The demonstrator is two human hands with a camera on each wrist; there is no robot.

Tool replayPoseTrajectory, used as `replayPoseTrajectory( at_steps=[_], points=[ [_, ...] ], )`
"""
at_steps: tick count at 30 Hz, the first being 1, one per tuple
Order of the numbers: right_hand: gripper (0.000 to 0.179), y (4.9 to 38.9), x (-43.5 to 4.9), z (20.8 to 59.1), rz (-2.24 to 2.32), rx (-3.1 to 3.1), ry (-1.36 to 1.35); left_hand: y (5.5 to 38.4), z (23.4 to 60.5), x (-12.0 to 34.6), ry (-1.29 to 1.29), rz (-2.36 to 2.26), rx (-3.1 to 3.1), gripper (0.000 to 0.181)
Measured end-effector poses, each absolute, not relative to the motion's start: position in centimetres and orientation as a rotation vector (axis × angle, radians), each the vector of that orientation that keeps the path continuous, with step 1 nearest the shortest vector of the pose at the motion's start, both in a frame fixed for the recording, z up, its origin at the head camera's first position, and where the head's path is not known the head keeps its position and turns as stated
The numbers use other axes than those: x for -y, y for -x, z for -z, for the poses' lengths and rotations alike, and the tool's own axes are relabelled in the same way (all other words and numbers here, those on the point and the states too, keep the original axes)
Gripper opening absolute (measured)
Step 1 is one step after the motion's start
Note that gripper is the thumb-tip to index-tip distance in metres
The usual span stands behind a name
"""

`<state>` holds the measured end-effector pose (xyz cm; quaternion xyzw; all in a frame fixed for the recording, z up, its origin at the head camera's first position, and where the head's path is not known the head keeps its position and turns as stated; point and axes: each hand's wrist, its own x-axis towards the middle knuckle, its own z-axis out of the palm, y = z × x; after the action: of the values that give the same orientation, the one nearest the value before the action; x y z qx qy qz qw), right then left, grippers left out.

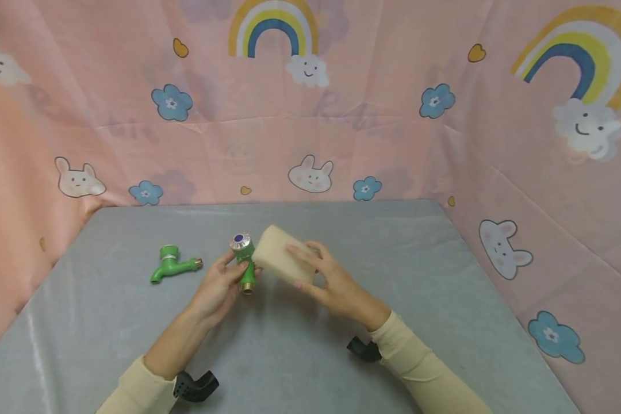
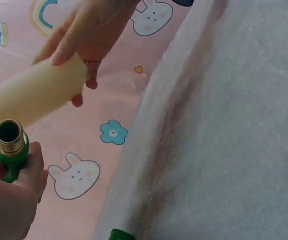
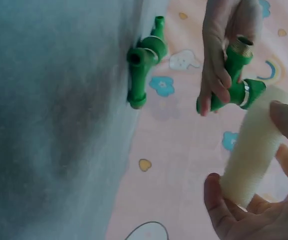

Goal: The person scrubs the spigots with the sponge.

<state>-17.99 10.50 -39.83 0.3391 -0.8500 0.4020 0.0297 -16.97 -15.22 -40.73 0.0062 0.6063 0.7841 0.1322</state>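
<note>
My left hand (image 1: 219, 290) grips a green faucet (image 1: 245, 265) by its body, its brass threaded end pointing down toward me and its silver cap with a blue centre on top. In my right hand (image 1: 336, 282) is a cream sponge block (image 1: 282, 253), held between thumb and fingers. One end of the sponge is right beside the faucet's cap; in the right wrist view the sponge (image 3: 253, 150) overlaps the faucet's head (image 3: 253, 92), and I cannot tell whether they touch. A second green faucet (image 1: 173, 265) lies on the table to the left of my left hand.
The grey cloth-covered table (image 1: 419, 356) runs back to a pink printed curtain (image 1: 383, 144) that also hangs along both sides. Black curved pieces (image 1: 196, 386) sit at both wrists by the cream sleeves.
</note>
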Motion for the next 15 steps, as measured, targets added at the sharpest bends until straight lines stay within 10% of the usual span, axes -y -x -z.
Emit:
replayPoseTrajectory(
  at_steps=[15],
  points=[
    [0.066,18.00,-10.00,40.36,-1.081,2.593,-1.077,16.25,41.08,14.78,-0.460,-1.989,-1.546,0.089]
  ],
)
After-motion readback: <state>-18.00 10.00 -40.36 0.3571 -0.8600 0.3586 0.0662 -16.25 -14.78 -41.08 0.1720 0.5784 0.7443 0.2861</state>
